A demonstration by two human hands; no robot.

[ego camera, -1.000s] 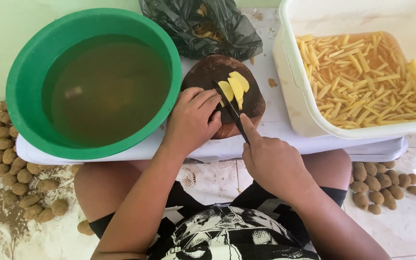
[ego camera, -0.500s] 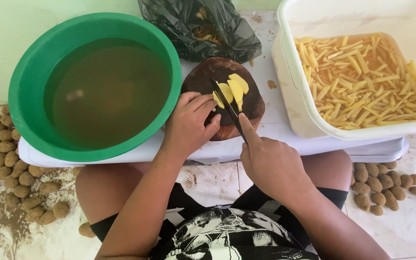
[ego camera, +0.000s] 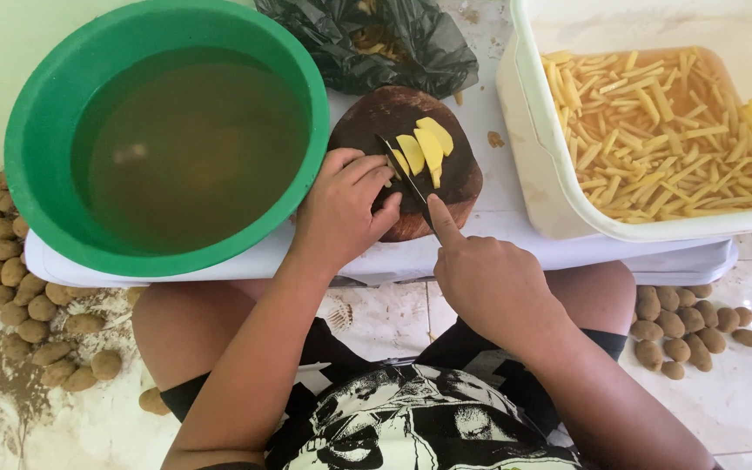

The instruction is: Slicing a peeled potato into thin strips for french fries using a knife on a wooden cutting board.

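Our right hand (ego camera: pixel 489 287) gripped the knife (ego camera: pixel 411 181), left hand (ego camera: pixel 341 209) pressed the potato (ego camera: pixel 391 165) on the round board (ego camera: pixel 459 187), blade had edged leftward, tip pointing away-left, slices (ego camera: pixel 428 144) fanned beside.

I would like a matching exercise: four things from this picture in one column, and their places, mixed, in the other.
1. potato slices
2. potato sticks
3. unpeeled potatoes
4. black bag

a. on the floor
b. in the white tub
c. on the round board
d. behind the board

Pairs: 1-c, 2-b, 3-a, 4-d
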